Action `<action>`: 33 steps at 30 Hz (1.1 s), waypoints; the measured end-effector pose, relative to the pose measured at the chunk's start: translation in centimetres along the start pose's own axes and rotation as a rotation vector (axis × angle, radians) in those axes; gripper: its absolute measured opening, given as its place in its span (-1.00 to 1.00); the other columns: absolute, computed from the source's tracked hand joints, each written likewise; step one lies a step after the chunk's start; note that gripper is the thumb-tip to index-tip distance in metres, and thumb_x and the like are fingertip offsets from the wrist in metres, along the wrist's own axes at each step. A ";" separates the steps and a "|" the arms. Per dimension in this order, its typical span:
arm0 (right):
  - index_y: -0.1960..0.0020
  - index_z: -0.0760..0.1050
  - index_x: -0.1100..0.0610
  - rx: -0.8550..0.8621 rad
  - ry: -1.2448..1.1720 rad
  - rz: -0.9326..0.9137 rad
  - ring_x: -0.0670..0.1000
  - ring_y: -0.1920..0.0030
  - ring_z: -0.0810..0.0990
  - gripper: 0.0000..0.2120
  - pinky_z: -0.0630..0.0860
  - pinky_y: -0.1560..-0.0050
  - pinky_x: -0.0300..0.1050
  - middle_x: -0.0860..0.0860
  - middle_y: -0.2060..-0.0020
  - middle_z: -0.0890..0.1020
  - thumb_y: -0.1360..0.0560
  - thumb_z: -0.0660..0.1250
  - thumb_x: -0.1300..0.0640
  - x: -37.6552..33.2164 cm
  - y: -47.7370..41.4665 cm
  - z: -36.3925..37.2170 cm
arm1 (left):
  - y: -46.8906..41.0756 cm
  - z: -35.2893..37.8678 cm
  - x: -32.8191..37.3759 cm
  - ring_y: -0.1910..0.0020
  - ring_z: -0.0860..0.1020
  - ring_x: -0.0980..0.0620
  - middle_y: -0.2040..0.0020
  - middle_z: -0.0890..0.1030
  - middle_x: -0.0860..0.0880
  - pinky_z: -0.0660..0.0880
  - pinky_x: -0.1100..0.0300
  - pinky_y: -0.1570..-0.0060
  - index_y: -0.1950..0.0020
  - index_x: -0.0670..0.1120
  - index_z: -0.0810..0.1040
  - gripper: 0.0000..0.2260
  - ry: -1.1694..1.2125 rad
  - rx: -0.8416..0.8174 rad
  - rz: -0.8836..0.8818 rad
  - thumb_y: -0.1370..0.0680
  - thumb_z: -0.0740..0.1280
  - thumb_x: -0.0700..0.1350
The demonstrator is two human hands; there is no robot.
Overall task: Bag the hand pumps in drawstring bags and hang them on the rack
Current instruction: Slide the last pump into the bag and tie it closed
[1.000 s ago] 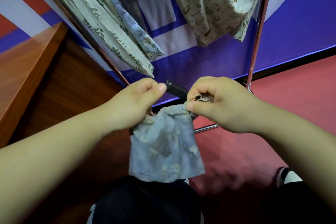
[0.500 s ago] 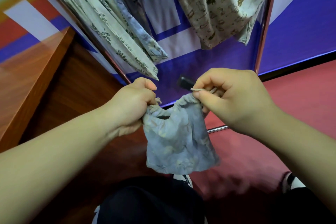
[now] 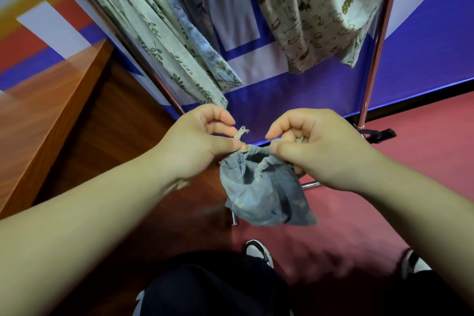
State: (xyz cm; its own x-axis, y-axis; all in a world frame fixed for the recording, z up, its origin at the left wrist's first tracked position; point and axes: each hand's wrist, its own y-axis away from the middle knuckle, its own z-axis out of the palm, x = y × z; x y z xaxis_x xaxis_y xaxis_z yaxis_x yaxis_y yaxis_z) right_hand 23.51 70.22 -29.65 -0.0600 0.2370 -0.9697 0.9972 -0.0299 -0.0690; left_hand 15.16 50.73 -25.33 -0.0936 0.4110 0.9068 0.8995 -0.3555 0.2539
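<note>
A small blue-grey drawstring bag hangs in front of me with its mouth gathered and partly open. My left hand pinches the string end and rim on the bag's left side. My right hand pinches the rim and string on the right side. What lies inside the bag is hidden. Behind the hands stands the chrome rack, with several printed cloth bags hanging from it: a leaf-print one at the left and an animal-print one at the right.
A wooden table stands at the left. A blue and white banner backs the rack. The floor is red. A black rack foot sits near the right pole. My legs and shoes show below.
Both hands have moved the bag slightly up and right. The bag's mouth is more gathered, and the black object seen behind the hands earlier is no longer visible there.
</note>
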 end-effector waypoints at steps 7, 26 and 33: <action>0.07 0.61 -0.04 -0.025 0.077 0.021 -0.17 0.49 0.52 -0.85 0.45 0.31 -0.20 -0.10 0.47 0.62 -0.41 0.53 0.10 0.5 -0.3 1.5 | 1.3 0.9 1.2 0.19 0.64 -0.09 0.16 0.62 0.04 0.56 -0.22 -0.15 0.07 0.08 0.57 -0.65 -0.162 -0.066 0.220 -0.26 0.56 -0.23; 0.22 0.64 0.03 -0.021 0.188 0.057 -0.15 0.49 0.49 -0.91 0.45 0.34 -0.19 -0.04 0.44 0.65 -0.41 0.52 0.06 0.8 -1.2 0.4 | 0.9 0.2 -0.5 0.33 0.48 0.09 0.29 0.62 -0.17 0.45 0.02 0.25 0.16 0.01 0.66 -0.88 -0.537 -0.189 0.236 -0.48 0.43 0.03; 0.27 0.62 -0.07 -0.034 0.214 -0.055 -0.16 0.48 0.42 -0.87 0.33 0.39 -0.33 -0.17 0.52 0.50 -0.43 0.51 0.04 0.3 -1.0 0.3 | 0.8 0.1 -0.5 0.35 0.46 0.14 0.38 0.55 -0.02 0.43 0.07 0.24 0.18 -0.01 0.66 -0.91 -0.571 -0.179 0.238 -0.48 0.47 -0.02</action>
State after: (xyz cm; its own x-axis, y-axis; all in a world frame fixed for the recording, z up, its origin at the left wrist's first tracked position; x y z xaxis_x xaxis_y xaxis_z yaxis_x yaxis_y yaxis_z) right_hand 22.50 70.04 -29.98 -0.1067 0.4385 -0.8924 0.9939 0.0207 -0.1086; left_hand 15.95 50.29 -25.64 0.3863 0.6683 0.6357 0.7780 -0.6063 0.1646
